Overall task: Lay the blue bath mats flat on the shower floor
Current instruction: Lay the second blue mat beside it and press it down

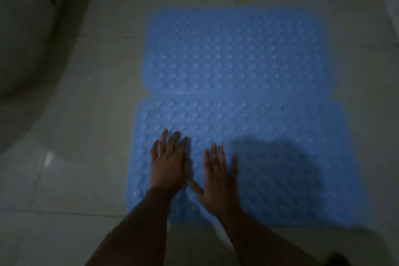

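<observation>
both hands flat, left hand point(167, 164) and right hand point(218, 179) pressing the near blue mat point(269, 157), gripping nothing, far mat point(233, 54) touching it

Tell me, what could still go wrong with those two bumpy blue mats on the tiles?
The near bumpy blue rubber mat seems to overlap the far bumpy blue rubber mat along their seam, which could leave a raised ridge. Both flat hands, left hand and right hand, press only its left part; the right side may stay unstuck on the glossy pale floor tiles.
</observation>
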{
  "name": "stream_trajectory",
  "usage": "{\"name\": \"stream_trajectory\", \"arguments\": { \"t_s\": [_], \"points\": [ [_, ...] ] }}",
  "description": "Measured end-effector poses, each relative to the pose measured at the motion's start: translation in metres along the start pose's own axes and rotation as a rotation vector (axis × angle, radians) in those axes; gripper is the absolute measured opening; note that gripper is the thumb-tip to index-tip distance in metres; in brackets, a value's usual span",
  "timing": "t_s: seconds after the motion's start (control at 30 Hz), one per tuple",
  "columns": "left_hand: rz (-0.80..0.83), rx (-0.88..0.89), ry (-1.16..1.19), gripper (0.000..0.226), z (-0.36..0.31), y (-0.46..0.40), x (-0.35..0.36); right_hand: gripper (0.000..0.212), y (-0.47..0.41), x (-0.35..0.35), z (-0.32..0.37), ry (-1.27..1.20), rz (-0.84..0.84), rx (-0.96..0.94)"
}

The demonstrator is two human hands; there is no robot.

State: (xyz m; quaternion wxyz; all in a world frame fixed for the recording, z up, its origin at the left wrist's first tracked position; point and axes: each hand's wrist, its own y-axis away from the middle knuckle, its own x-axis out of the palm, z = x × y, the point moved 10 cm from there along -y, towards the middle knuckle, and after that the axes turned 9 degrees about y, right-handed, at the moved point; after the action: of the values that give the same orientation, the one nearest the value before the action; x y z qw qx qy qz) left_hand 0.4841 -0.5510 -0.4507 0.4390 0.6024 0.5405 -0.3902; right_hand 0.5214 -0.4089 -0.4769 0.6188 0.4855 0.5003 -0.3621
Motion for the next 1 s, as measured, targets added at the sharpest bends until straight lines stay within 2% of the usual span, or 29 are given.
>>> {"name": "stream_trajectory", "arguments": {
  "t_s": [0.13, 0.43, 0.5, 0.63, 0.83, 1.0],
  "points": [
    [-0.004, 0.013, 0.014, 0.053, -0.001, 0.005, 0.003, 0.088, 0.002, 0.000, -0.001, -0.010, -0.021, 0.004],
    [0.059, 0.021, 0.036, 0.053, -0.004, 0.010, -0.005, 0.087, -0.003, -0.006, 0.001, -0.073, 0.097, 0.013],
    [0.061, 0.018, 0.045, 0.053, -0.003, 0.010, -0.011, 0.076, -0.014, -0.021, 0.001, -0.084, 0.071, 0.034],
    [0.060, 0.028, 0.061, 0.052, -0.001, 0.014, -0.013, 0.027, -0.050, -0.068, -0.012, -0.028, -0.064, -0.011],
    [0.065, 0.115, 0.096, 0.058, -0.018, 0.021, 0.010, 0.021, -0.087, -0.089, -0.036, 0.023, -0.185, -0.025],
    [0.047, 0.123, 0.063, 0.080, -0.022, 0.028, 0.026, 0.020, -0.104, -0.089, -0.037, -0.064, -0.242, -0.089]
  ]
}}
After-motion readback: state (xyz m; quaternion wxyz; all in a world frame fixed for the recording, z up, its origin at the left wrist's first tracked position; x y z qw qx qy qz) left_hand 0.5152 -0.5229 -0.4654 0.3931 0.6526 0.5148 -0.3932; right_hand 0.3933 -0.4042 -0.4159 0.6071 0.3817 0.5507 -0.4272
